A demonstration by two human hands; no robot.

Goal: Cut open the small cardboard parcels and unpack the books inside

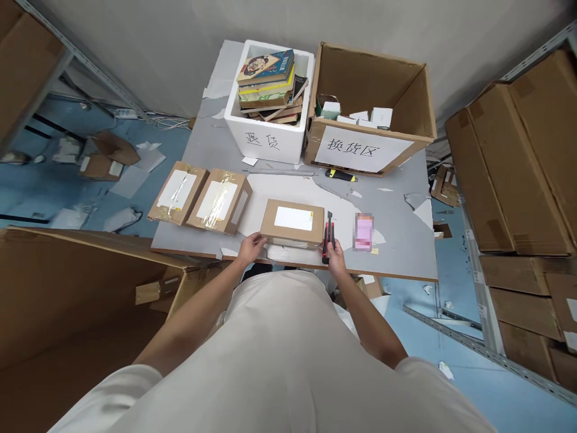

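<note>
Grey worktop (401, 255): your left grip (250, 248) seemingly pinches a brown cardboard box (292, 218) steady; your right grip (336, 258) alongside holds a red-and-black knife (329, 231).

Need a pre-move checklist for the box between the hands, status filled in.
1. Left hand at the near left corner of the middle box: ok, fingers at the corner.
2. Right hand has the red-and-black utility knife: ok, held beside the box's right end.
3. Blade retracted: cannot tell, too small to make out.
4. White label facing up: ok.
5. Tabletop free of scraps: not ok, paper scraps lie about.
6. Yellow-and-black cutter away from both hands: ok, it lies in front of the large open carton.
</note>
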